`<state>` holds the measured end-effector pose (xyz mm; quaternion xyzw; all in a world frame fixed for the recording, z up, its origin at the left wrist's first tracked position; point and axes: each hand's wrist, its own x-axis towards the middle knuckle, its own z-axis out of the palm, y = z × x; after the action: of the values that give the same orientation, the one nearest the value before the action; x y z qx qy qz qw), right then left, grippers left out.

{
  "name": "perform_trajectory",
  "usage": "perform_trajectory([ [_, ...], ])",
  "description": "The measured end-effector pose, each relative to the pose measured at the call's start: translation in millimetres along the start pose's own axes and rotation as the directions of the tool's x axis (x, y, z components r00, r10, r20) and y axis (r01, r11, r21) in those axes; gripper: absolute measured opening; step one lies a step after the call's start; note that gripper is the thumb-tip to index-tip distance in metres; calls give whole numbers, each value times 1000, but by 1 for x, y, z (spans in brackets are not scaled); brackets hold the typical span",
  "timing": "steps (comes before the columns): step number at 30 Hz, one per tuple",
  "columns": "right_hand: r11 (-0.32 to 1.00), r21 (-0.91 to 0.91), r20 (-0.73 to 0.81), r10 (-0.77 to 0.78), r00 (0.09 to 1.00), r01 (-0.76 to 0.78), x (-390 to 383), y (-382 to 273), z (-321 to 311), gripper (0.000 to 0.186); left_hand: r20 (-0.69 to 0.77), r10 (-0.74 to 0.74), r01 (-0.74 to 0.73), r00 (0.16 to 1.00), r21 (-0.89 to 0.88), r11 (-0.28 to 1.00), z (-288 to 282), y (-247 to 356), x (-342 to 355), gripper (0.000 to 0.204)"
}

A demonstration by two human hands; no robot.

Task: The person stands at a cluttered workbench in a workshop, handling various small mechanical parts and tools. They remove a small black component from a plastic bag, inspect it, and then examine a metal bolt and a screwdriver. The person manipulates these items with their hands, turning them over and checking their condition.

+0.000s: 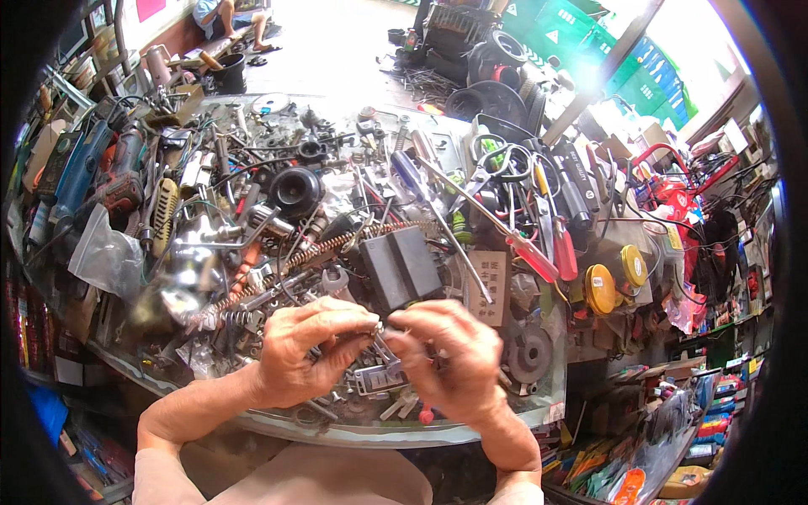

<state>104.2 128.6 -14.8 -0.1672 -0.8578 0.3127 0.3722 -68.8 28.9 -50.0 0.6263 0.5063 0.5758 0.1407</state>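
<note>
Both my hands meet over the front of a cluttered workbench. My left hand pinches a small shiny metal part between thumb and fingertips. Close against it, my right hand has its fingers curled at the same spot, partly blurred; what they grip is too small to make out. Just under the hands lies a flat silver metal piece with a slotted face. A black box-shaped block sits right behind my fingers, and the open jaw of a wrench shows to its left.
Long screwdrivers, scissors and a cardboard box lie to the right. A long coil spring, a black round knob and a cordless drill are leftward. Yellow round tins stand farther right. A person sits far back.
</note>
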Motion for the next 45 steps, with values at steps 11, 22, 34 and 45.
perform_trajectory([
  [11,965,207,51,152,987,-159,-9,1,16,19,26,16,-18,1000,45,999,-6,7,1,25],
  [22,948,265,86,158,984,-176,-9,-4,23,17,23,116,-118,993,128,985,-9,-1,-13,31],
  [34,918,307,139,219,966,-252,-12,-8,29,16,57,171,-178,984,173,969,-18,-6,-23,34],
  [45,751,497,142,424,894,-435,-14,-14,30,11,-44,221,-213,974,150,966,-16,0,-21,44],
])
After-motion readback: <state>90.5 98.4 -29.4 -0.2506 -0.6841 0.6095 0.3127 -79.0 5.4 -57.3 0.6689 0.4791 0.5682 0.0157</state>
